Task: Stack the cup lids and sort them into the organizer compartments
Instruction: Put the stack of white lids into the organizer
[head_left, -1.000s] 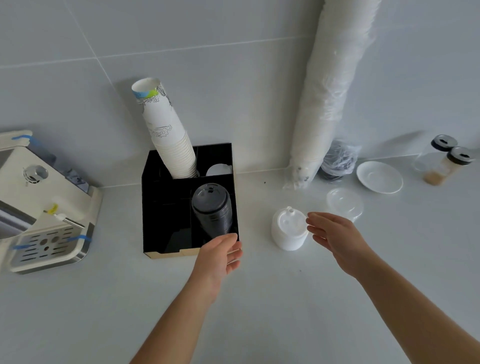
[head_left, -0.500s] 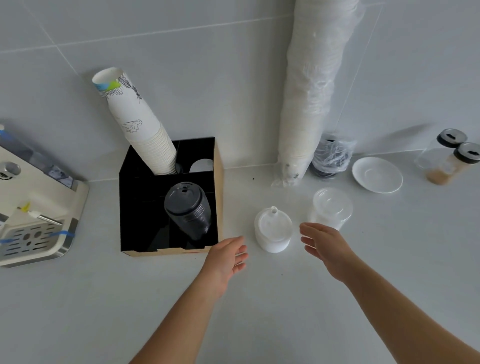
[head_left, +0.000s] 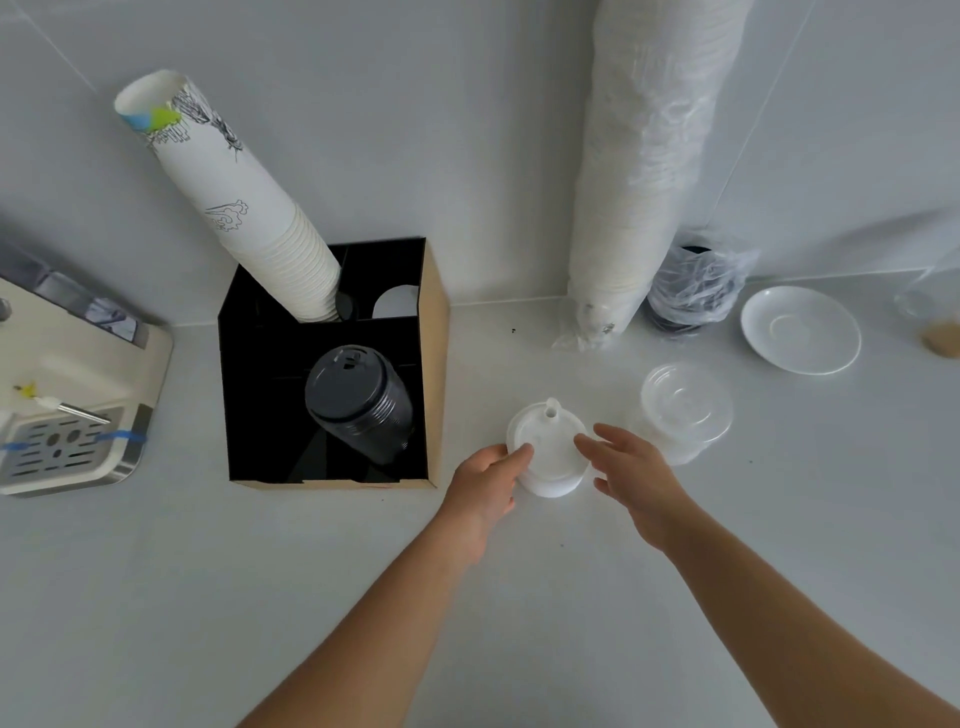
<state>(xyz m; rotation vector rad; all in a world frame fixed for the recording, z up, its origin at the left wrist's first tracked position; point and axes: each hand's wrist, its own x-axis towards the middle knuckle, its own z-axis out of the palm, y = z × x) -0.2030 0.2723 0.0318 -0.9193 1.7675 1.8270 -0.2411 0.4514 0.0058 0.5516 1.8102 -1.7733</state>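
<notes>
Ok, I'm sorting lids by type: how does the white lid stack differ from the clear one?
The white lid stack is opaque, the clear lid stack see-through. The white one has a raised spout; the clear top looks flat. The left hand touches the white stack; nothing touches the clear. Both stand on the counter.

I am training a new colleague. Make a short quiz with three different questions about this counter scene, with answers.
1. True or false: the stack of black lids stands on the counter outside the black organizer.
2. Which stack do both hands reach for? A) stack of clear lids B) stack of white lids C) stack of paper cups
3. Fill in: the white saucer lies to the ____ of the clear lids.

Key: 1 false, it leans inside a front compartment. 2 B: left hand touches its left side, right hand is at its right side. 3 right.
</notes>
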